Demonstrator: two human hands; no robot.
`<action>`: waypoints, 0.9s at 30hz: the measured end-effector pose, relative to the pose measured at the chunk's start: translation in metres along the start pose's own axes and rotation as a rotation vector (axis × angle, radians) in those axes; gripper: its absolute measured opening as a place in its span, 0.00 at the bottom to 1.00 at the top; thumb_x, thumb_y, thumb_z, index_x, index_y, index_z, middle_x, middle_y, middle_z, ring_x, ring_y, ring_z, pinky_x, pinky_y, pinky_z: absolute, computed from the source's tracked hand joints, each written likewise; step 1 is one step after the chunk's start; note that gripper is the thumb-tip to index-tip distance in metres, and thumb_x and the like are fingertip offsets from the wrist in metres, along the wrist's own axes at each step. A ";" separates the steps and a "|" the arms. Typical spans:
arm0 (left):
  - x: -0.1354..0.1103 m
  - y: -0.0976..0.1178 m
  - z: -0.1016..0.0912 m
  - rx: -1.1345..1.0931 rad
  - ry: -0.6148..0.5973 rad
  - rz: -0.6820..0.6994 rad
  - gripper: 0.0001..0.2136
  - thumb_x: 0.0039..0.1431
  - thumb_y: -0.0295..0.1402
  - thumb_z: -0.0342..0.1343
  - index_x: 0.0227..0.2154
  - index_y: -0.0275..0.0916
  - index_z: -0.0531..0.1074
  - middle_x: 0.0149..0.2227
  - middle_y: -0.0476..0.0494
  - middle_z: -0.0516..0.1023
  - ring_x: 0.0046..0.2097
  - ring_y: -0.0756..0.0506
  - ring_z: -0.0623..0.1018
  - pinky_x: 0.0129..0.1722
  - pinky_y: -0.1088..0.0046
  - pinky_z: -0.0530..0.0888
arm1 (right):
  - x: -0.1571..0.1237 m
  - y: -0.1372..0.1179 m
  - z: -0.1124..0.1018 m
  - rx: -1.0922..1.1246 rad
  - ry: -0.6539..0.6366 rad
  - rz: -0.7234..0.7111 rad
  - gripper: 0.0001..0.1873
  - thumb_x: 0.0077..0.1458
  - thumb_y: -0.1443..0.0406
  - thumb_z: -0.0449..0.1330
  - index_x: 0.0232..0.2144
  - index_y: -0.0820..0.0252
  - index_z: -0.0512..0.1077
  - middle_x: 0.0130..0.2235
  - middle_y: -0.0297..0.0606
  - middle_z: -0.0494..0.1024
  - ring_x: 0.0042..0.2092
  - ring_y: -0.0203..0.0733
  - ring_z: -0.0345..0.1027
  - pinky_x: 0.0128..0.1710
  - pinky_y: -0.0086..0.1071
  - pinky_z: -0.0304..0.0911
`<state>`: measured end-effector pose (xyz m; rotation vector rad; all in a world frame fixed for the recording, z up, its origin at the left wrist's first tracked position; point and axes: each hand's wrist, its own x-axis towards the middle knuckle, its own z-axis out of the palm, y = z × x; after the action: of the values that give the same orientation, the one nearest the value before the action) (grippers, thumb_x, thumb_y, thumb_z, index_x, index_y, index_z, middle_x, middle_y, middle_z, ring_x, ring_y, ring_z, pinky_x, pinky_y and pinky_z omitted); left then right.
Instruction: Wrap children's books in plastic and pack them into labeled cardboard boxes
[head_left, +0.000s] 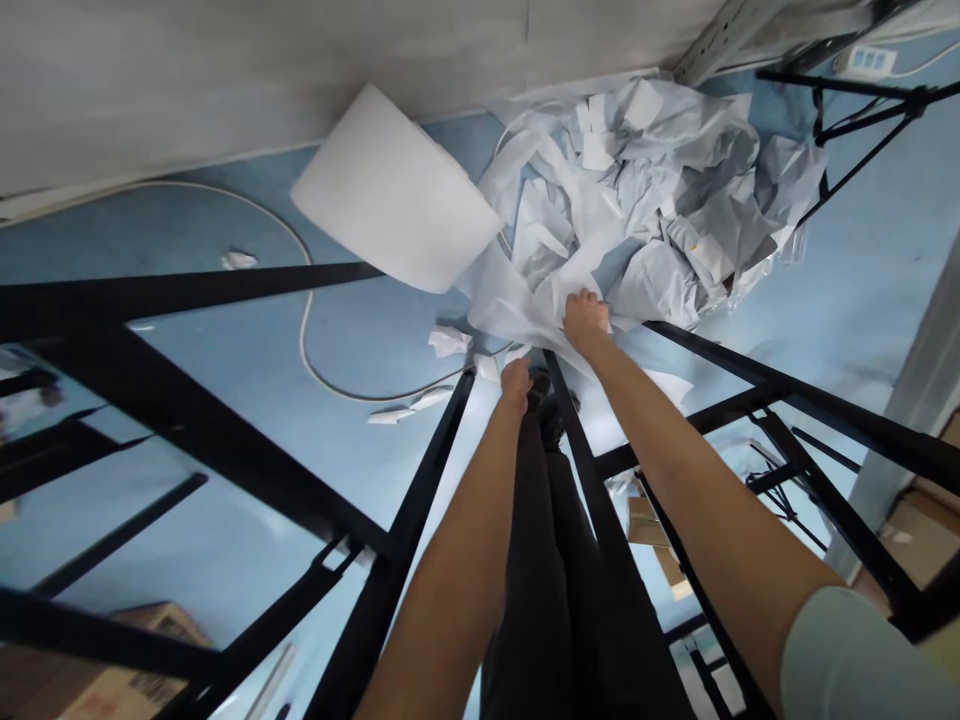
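Here, right fingers [581, 300] clamped on white sheeting [501, 302]; left fingers [516, 370]: grip unclear; cardboard box [120, 695]: contents hidden.

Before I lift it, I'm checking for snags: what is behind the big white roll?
Behind the white roll, the pale wall and some blue floor show; its body covers whatever lies directly behind it.

Under me the blue floor [375, 345] carries a white roll [397, 195] beside the wall [225, 80] and, just right of it, a broad heap of crumpled sheets [652, 190]. A pale cable [303, 345] loops left of my shoes [538, 388], with small white scraps [450, 341] lying around it and another scrap [239, 260] farther left.
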<state>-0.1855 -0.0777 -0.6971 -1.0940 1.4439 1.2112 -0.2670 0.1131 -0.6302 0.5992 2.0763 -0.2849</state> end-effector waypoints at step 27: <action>-0.116 0.091 0.021 -0.449 -0.171 0.071 0.14 0.59 0.31 0.62 0.48 0.42 0.80 0.49 0.42 0.89 0.59 0.39 0.86 0.56 0.64 0.85 | -0.052 -0.012 -0.123 0.879 -0.144 0.117 0.24 0.77 0.50 0.60 0.59 0.64 0.76 0.44 0.47 0.85 0.43 0.45 0.82 0.48 0.39 0.81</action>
<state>-0.2525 -0.0384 -0.5701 -1.2045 1.1144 1.6901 -0.3391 0.1387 -0.5195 1.1650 1.7007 -1.1605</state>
